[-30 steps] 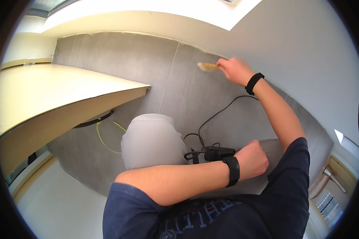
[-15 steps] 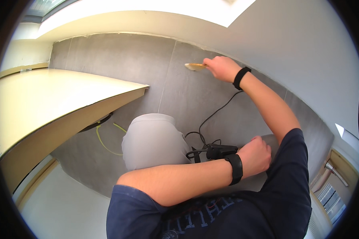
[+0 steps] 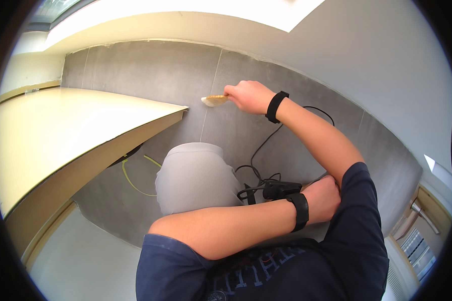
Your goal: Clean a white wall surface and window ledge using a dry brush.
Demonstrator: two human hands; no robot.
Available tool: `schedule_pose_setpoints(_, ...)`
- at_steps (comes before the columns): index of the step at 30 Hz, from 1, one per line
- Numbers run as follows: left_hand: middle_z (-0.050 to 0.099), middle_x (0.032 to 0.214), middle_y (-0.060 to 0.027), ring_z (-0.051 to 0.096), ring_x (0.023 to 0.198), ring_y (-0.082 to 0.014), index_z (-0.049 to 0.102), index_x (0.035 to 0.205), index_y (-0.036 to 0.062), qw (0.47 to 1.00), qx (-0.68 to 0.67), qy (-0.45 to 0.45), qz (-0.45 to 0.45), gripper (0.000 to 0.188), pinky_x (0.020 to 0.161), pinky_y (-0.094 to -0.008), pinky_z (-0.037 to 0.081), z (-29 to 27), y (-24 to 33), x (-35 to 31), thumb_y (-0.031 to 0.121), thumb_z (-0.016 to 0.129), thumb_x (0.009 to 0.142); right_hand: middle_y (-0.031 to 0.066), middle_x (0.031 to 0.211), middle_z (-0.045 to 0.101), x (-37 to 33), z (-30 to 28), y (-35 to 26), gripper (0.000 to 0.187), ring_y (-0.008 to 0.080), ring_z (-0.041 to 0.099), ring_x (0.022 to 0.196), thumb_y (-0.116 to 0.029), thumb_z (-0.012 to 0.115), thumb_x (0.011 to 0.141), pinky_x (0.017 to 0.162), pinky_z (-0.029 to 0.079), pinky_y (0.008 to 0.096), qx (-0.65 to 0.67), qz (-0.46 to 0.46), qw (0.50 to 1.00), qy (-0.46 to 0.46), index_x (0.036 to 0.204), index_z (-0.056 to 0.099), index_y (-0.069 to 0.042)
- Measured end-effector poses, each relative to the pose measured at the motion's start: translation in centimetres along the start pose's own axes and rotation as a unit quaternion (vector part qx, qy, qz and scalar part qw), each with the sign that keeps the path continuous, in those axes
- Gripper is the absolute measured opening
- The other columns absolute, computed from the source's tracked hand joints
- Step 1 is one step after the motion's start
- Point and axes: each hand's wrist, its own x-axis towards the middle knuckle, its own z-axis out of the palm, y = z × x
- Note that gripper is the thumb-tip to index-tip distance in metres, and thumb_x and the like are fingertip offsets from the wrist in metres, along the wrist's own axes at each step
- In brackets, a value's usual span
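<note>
My right hand (image 3: pixel 250 96) is closed on the handle end of a paintbrush (image 3: pixel 215 101) with whitish bristles and a yellow-brown body. The bristles point left and are over the grey tiled floor (image 3: pixel 186 65), close to a pale joint line; whether they touch it I cannot tell. My left forearm crosses in front of my body to the right. My left hand (image 3: pixel 322 199) is curled closed near my right upper arm, and its fingertips are hidden. Just left of that hand is a black device (image 3: pixel 281 189) with a dark cable (image 3: pixel 258 150) running from it.
A pale yellow board or cabinet panel (image 3: pixel 75 115) juts in from the left, its corner near the brush. Beneath it lie a black cord and a yellow-green strip (image 3: pixel 130 180). My grey-clad knee (image 3: pixel 193 170) is in the middle. A white wall (image 3: pixel 366 55) bounds the far side.
My right hand has swept the paintbrush left and a little nearer, toward the floor joint. My left hand stays almost in place.
</note>
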Motion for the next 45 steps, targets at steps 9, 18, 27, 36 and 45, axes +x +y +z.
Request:
schedule_pose_setpoints(9, 0.069, 0.081, -0.003, 0.065, 0.078, -0.0208, 0.076, 0.088, 0.011, 0.999, -0.031, 0.017, -0.025, 0.019, 0.066, -0.034, 0.043, -0.5, 0.2, -0.2, 0.021, 0.061, 0.082, 0.0182, 0.074, 0.065, -1.8, -3.3, 3.4, 0.012, 0.0398, 0.065, 0.072, -0.007, 0.057, 0.085, 0.063, 0.051, 0.0512, -0.17, 0.111, 0.975, 0.088, 0.097, 0.058, -0.005)
schedule_pose_setpoints(18, 0.067, 0.077, -0.0029, 0.064, 0.075, -0.0192, 0.075, 0.079, 0.0113, 0.997, -0.064, 0.05, -0.014, 0.015, 0.062, -0.0322, 0.04, -2.7, -0.2, 0.3, 0.021, 0.064, 0.079, 0.0182, 0.078, 0.066, -4.6, -3.0, 6.5, 0.01, 0.0393, 0.065, 0.074, -0.01, 0.059, 0.084, 0.065, 0.053, 0.0496, -0.224, 0.09, 0.969, -0.059, 0.091, 0.061, -0.003)
schedule_pose_setpoints(27, 0.061, 0.073, -0.0031, 0.062, 0.07, -0.0184, 0.067, 0.077, 0.0094, 0.995, -0.046, 0.088, -0.019, 0.011, 0.061, -0.0308, 0.041, -0.5, -0.5, 0.1, 0.02, 0.064, 0.078, 0.0169, 0.076, 0.066, -8.6, -6.1, 9.2, 0.011, 0.0366, 0.065, 0.074, -0.013, 0.058, 0.092, 0.065, 0.052, 0.0471, -0.251, 0.127, 0.949, -0.14, 0.091, 0.061, -0.003)
schedule_pose_setpoints(36, 0.062, 0.073, -0.0029, 0.063, 0.071, -0.0183, 0.067, 0.08, 0.0097, 0.999, -0.03, 0.045, 0.001, 0.01, 0.062, -0.0308, 0.043, 0.2, 0.3, 0.3, 0.019, 0.063, 0.08, 0.0167, 0.08, 0.069, -12.4, -5.5, 7.9, 0.008, 0.036, 0.067, 0.076, -0.007, 0.057, 0.086, 0.067, 0.054, 0.0459, -0.242, 0.146, 0.952, -0.119, 0.09, 0.062, -0.002)
schedule_pose_setpoints(45, 0.063, 0.072, -0.0032, 0.063, 0.07, -0.019, 0.067, 0.078, 0.0095, 0.999, -0.011, 0.042, 0.0, 0.01, 0.06, -0.0308, 0.043, 0.6, 1.3, 0.2, 0.018, 0.062, 0.08, 0.0164, 0.084, 0.067, -12.1, -4.3, 7.7, 0.022, 0.0379, 0.064, 0.084, -0.023, 0.052, 0.098, 0.075, 0.051, 0.0478, -0.086, 0.148, 0.985, -0.031, 0.105, 0.065, -0.006)
